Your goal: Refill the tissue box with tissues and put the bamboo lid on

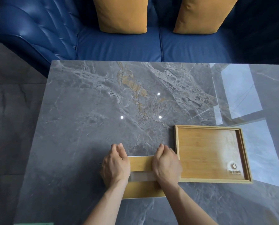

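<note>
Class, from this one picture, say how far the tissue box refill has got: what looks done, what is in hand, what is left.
Done: the bamboo lid sits on the tissue box, white showing in its slot. In hand: the left hand and right hand grip its two ends beside the wooden tray. Left: at most seating the lid and letting go.

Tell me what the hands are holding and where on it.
Both hands grip the bamboo lid: left hand at its left end, right hand at its right end.
</note>
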The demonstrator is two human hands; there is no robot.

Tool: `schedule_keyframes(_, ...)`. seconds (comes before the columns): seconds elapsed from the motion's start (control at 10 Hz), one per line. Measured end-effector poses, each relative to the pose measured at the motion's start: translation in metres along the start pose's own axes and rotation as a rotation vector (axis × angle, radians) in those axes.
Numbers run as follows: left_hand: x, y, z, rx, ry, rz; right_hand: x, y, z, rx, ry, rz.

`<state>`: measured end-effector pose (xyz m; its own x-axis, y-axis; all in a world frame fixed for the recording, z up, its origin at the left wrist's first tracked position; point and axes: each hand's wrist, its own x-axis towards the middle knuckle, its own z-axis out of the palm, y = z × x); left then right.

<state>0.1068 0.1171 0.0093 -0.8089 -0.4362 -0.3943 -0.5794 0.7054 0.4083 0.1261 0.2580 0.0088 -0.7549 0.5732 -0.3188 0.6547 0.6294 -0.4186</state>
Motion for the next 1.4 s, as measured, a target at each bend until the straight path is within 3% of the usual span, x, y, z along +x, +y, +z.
schedule_keyframes(0.1,0.003,-0.006,-0.003,-0.152,-0.049,-0.017,0.005,0.009,-0.003,0.154,-0.105,-0.023)
schedule_keyframes(0.2,-0.003,-0.017,-0.009,-0.231,-0.048,0.057,0.001,0.020,-0.014,0.233,-0.087,-0.126)
schedule_keyframes(0.3,-0.020,-0.033,-0.011,-0.079,0.008,0.199,-0.014,0.033,-0.019,0.049,-0.008,-0.328)
schedule_keyframes(0.4,-0.033,-0.040,-0.010,0.026,0.015,0.262,-0.028,0.040,-0.016,-0.068,-0.070,-0.388)
schedule_keyframes(1.2,-0.028,-0.034,-0.022,0.229,-0.027,0.382,-0.031,0.038,-0.021,-0.164,-0.028,-0.422)
schedule_keyframes(1.4,-0.013,-0.030,-0.062,0.372,-0.006,0.611,-0.022,0.031,-0.057,-0.300,-0.066,-0.458)
